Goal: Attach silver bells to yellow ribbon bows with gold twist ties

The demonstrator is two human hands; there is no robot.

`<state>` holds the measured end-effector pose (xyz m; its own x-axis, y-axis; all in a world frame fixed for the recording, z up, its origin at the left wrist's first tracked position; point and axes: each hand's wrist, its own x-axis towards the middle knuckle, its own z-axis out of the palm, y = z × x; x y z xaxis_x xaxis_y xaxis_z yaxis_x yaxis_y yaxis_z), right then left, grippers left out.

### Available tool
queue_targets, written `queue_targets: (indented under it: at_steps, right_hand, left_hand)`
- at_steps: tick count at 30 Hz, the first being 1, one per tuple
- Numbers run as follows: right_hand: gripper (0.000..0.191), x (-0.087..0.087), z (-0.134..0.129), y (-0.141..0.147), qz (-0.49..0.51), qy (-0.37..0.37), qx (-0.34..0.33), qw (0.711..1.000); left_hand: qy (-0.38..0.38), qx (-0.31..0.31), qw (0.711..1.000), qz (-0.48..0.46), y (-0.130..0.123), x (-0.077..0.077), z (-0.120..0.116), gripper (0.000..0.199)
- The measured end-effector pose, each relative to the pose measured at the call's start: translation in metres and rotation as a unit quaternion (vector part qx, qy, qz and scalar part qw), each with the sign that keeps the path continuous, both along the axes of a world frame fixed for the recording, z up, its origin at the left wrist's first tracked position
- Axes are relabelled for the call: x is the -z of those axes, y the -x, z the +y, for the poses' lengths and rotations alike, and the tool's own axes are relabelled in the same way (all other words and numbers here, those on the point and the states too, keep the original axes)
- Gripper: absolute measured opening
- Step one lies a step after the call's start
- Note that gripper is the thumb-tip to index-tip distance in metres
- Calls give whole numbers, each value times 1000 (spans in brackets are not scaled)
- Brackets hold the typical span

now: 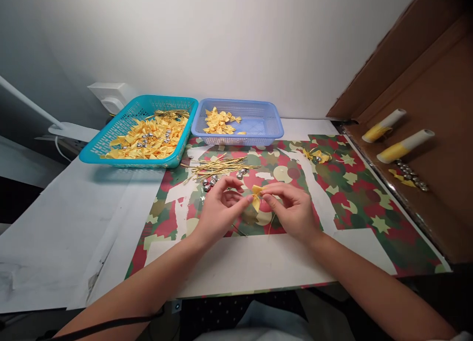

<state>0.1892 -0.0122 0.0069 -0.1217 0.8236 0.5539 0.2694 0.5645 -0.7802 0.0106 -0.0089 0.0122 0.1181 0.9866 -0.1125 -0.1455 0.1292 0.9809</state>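
A small yellow ribbon bow (256, 203) is held up between my two hands above the patterned sheet. The thumb and forefinger of my right hand (293, 208) pinch its right side. My left hand (223, 208) is curled, its thumb tip at the bow's left edge; the fingertips behind are partly hidden. Thin wire ends (271, 223) hang beneath the hands. Just beyond my left hand lie several small silver bells (209, 184) and a loose bundle of gold twist ties (218, 168).
A teal basket (86, 151) holds many yellow bows, bells and gold ties. Beside it, a blue basket (274, 129) contains fewer bows. Finished-looking bows with a bell (318, 158) lie at right. Two yellow-and-white rolls (406, 146) stand by a cardboard wall (424, 85).
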Motion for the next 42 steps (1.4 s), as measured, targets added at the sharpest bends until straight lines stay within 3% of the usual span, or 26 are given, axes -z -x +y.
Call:
queue_targets:
  at_steps: [2,5,8,11,13,15,18,21,26,31,42]
  right_hand:
    - [20,-1,1,-3,-60,-142,3,988]
    - [25,-1,5,-9,-151,-307,-33,939]
    - [21,-2,7,-11,-216,-368,-64,902]
    - [19,-4,9,-10,-246,-381,-76,888]
    - [18,-5,9,-9,-239,-375,-91,891]
    - [18,-5,8,-9,-203,-339,-98,913]
    - [19,-3,7,-10,-108,-230,-41,966]
    - [15,0,6,-9,-44,-142,11,989]
    - [11,6,4,-7,-42,-55,-30,997]
    - [10,8,3,-5,-72,-12,-64,995]
    - [11,5,2,-4,-65,-24,-72,995]
  left_hand:
    - [28,13,999,-8,1,-1,1,35]
    - [115,82,989,-54,4,-1,4,38]
    - [147,113,977,-103,7,-1,7,35]
    - [138,114,975,-129,8,-2,7,28]
    - [126,102,978,-130,8,-1,7,25]
    - [111,87,982,-123,8,0,7,21]
    - [81,69,989,-98,9,2,7,17]
    - [59,66,992,-87,9,3,7,18]
    - [28,72,993,-86,10,4,7,22]
    - [28,83,991,-99,9,6,7,20]
    - [69,117,982,-134,7,8,4,27]
